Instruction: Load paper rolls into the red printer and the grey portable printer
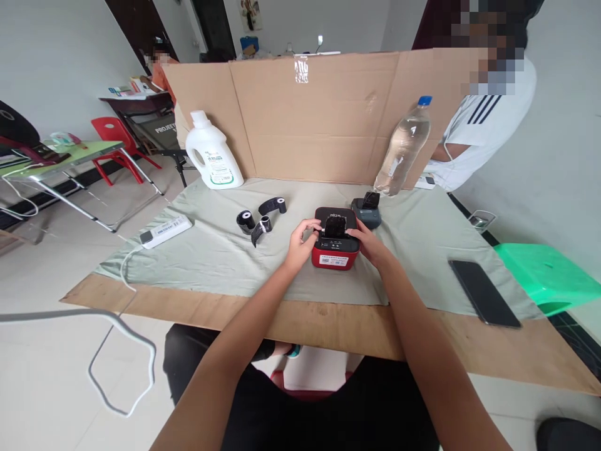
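A small red and black printer [333,258] stands on the cloth in front of me, with a white sticker on its front. A black strip [335,226] sticks up out of its top. My left hand [303,240] lies against the printer's left side, fingers bent over its upper edge. On the opposite side, my right hand [369,242] has its fingers curled against the body and top, so the two hands hold it between them. Just behind is a dark grey device [368,213] with another black strip on it. Black rolls [263,224] lie partly unwound to the left.
A cardboard screen [314,119] closes off the back, behind a white jug [213,153] and a clear bottle [404,150]. A power strip [165,232] is at left, a phone [483,292] at right. A person in a white shirt [498,125] is beyond the table's right end.
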A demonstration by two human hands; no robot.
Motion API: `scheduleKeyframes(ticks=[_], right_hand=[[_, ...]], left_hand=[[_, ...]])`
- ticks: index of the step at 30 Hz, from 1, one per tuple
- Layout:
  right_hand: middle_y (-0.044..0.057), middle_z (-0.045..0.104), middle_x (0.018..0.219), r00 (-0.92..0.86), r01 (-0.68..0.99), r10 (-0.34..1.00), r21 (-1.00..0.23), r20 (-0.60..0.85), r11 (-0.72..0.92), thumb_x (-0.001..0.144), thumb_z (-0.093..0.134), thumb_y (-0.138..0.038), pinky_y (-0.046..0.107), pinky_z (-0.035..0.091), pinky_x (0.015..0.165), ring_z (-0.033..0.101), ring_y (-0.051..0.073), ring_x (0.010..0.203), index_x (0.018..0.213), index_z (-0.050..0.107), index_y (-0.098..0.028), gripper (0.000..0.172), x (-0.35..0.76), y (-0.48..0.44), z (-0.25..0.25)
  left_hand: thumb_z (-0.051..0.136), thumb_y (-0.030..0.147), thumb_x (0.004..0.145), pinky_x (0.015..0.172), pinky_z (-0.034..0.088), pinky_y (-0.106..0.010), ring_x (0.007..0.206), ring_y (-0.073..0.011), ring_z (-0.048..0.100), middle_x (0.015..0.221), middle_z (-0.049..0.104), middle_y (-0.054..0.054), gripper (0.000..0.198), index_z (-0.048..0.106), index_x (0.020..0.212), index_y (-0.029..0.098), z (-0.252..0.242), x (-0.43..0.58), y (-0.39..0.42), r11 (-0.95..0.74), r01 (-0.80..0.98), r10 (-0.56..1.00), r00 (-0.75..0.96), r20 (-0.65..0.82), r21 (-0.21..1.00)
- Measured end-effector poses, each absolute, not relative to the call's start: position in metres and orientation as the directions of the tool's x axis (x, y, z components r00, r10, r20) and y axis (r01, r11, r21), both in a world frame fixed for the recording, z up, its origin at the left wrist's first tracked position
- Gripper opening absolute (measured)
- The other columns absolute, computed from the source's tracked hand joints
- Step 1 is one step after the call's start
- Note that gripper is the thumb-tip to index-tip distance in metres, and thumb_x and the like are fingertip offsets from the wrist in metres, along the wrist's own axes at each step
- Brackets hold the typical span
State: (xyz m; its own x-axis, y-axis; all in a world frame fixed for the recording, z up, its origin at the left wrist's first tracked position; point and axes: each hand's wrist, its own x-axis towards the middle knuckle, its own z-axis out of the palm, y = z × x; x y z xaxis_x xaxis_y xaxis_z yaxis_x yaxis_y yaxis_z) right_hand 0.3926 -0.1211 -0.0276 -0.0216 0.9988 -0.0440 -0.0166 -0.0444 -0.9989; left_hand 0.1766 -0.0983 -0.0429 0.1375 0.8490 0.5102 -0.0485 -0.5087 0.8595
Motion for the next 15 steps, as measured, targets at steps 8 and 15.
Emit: scheduleKeyframes(ticks=[8, 15], right_hand=[[-0.003, 0.069, 0.137, -0.032, 0.001, 0.996, -0.997, -0.082, -0.082, 0.080, 0.065, -0.045, 0.040, 0.057, 0.095, 0.071, 0.023, 0.107, 0.153, 0.048, -0.040, 0.075, 0.397, -0.120, -0.034], [-0.003, 0.070, 0.134, 0.004, 0.002, 0.999, -0.999, -0.051, -0.051, 0.078, 0.063, -0.041, 0.038, 0.056, 0.095, 0.069, 0.023, 0.112, 0.152, 0.050, -0.039, 0.074, 0.392, -0.120, -0.033]], left_hand=[[0.058, 0.022, 0.072, 0.110, 0.047, -0.036, 0.137, -0.0226, 0.054, 0.141, 0.061, -0.002, 0.049, 0.057, 0.121, 0.027, -0.039, 0.194, -0.096, 0.046, -0.354, 0.994, 0.110, -0.007, 0.934], [0.062, 0.025, 0.066, 0.088, 0.054, -0.035, 0.104, -0.0230, 0.067, 0.111, 0.071, -0.003, 0.063, 0.057, 0.129, 0.024, -0.027, 0.191, -0.100, 0.259, -0.405, 0.958, 0.224, -0.180, 0.877]])
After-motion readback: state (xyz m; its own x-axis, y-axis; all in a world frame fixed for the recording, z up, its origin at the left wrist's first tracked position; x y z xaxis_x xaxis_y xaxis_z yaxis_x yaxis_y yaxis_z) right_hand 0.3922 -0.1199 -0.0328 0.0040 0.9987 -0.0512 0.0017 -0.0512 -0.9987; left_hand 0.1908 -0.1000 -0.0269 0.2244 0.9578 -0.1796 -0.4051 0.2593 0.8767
